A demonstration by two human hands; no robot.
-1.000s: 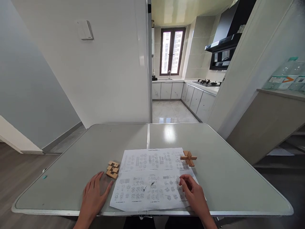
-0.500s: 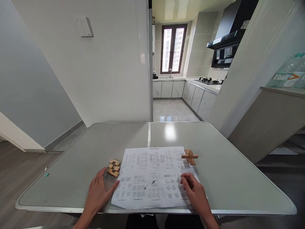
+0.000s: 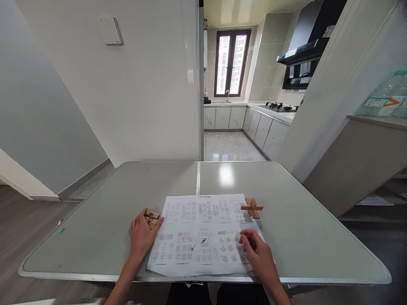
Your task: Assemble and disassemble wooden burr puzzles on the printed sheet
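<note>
My left hand (image 3: 142, 237) has its fingers along the left side of a flat interlocking wooden puzzle (image 3: 151, 217) and its thumb at the right side, closed around it on the table. The hand covers part of the puzzle. Beside it lies a printed instruction sheet (image 3: 210, 231) with rows of small diagrams. My right hand (image 3: 258, 252) rests over the sheet's lower right part, fingers curled in, with nothing visible in them. A cross-shaped wooden puzzle (image 3: 252, 208) sits at the sheet's upper right edge, apart from both hands.
The grey-green table (image 3: 311, 237) has a metal rim and a centre seam. A small teal bit (image 3: 61, 231) lies near its left edge. Beyond stand a white wall (image 3: 152, 93) and a kitchen with cabinets (image 3: 230, 117). Plastic bottles (image 3: 386, 97) stand on a ledge at right.
My left hand has moved up and right from beside the flat wooden puzzle to close around it. My right hand has stayed over the sheet, still curled.
</note>
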